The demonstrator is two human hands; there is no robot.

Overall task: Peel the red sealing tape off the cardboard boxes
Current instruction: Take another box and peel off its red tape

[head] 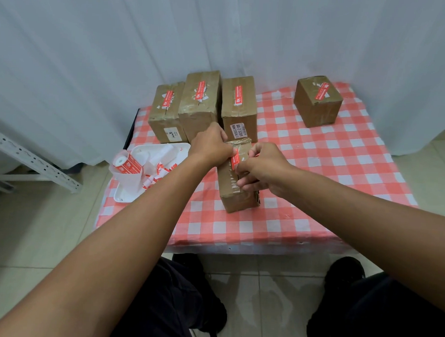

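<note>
Head view: the peel looks just begun on the near box (237, 184), in front of the box row. The left hand (212, 145) grips its far end; the right hand (261, 167) pinches the red tape (235, 160), a short strip. Next, I judge: a steady pull.

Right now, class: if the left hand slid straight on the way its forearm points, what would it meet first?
Probably the labelled box standing just behind the near box that the left hand grips; depth is unclear.
</note>
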